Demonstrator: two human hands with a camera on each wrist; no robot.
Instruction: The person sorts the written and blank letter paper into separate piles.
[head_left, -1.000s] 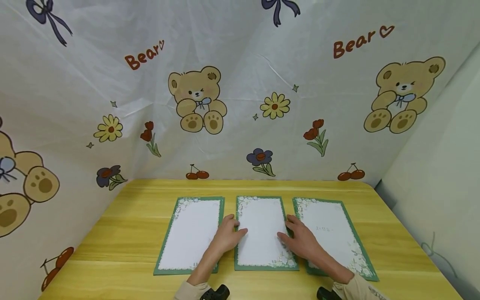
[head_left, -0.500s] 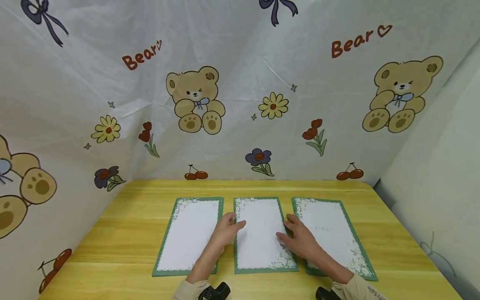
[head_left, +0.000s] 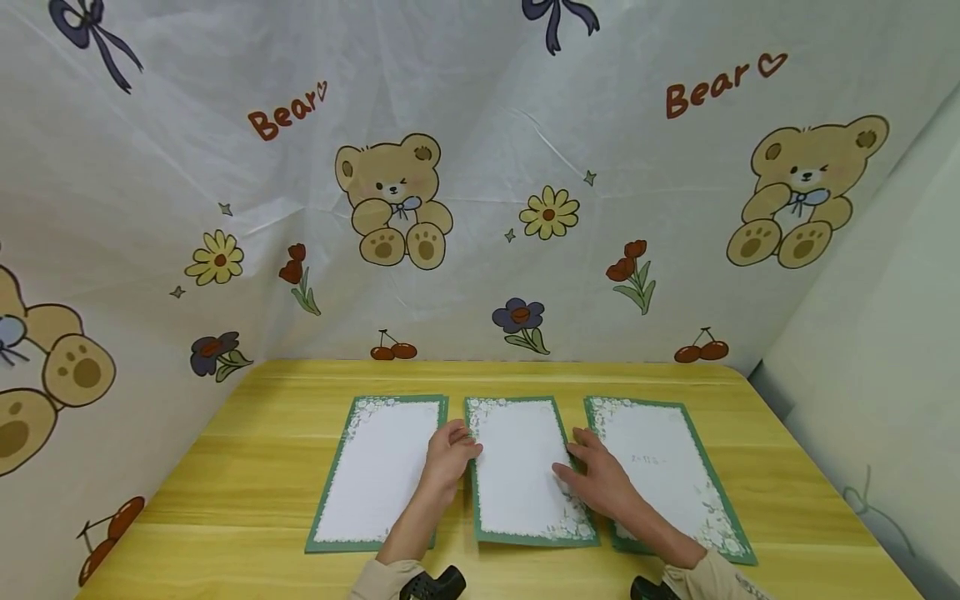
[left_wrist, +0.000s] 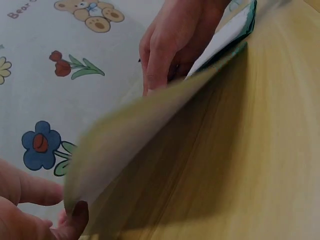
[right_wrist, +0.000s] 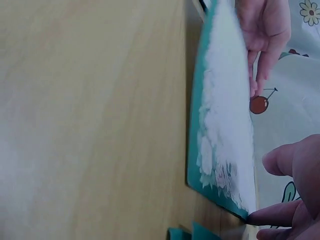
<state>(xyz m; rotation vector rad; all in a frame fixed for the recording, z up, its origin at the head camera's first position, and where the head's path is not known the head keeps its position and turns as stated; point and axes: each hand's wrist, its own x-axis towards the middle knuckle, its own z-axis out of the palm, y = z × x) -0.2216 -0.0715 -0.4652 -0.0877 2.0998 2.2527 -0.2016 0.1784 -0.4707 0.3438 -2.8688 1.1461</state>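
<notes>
A white sheet of paper (head_left: 517, 467) with a green floral border lies in the middle, its left side lifted and bowed off the table. At that left edge, my left hand (head_left: 450, 457) pinches the sheet. The left wrist view shows the paper's raised underside (left_wrist: 125, 150) running to the left fingertips. My right hand (head_left: 600, 475) rests at the opposite edge, fingers loosely extended. In the right wrist view its index fingertip (right_wrist: 255, 217) touches the border while the thumb (right_wrist: 280, 160) stands apart from the paper.
A matching stack of bordered paper (head_left: 378, 475) lies to the left. Another bordered sheet (head_left: 667, 467) with faint writing lies to the right, partly under my right forearm. The wooden table (head_left: 225, 500) meets a bear-print cloth (head_left: 465, 292) at the back.
My left hand has moved slightly left and back with the left edge of the middle sheet, which has shifted left and now bows upward. My right hand stays almost in place.
</notes>
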